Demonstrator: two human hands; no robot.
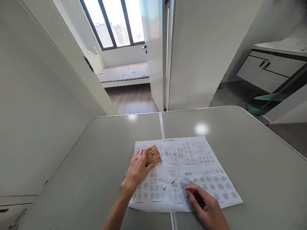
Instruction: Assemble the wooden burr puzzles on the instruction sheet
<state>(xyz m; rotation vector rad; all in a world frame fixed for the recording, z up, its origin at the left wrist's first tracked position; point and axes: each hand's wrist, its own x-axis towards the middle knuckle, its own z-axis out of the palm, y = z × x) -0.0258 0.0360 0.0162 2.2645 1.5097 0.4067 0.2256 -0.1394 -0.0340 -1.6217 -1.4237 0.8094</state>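
Here, left hand (138, 166): my fingers and thumb, spread to its width, hold the left end of a brown grooved wooden block (154, 155).
Right hand (206, 203): my thumb and forefinger nearly meet at some translucent plastic (185, 182); I cannot tell whether they grip it.
Small metallic pieces (164, 187): two, lying loose left of my right fingertips.
Printed diagram sheet (189, 166): beneath the block and both hands.
Table (251, 153): under the sheet, a seam running between my hands.

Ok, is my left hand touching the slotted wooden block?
Touching: the head view shows your left hand clasping the slotted wooden block between thumb and fingers.
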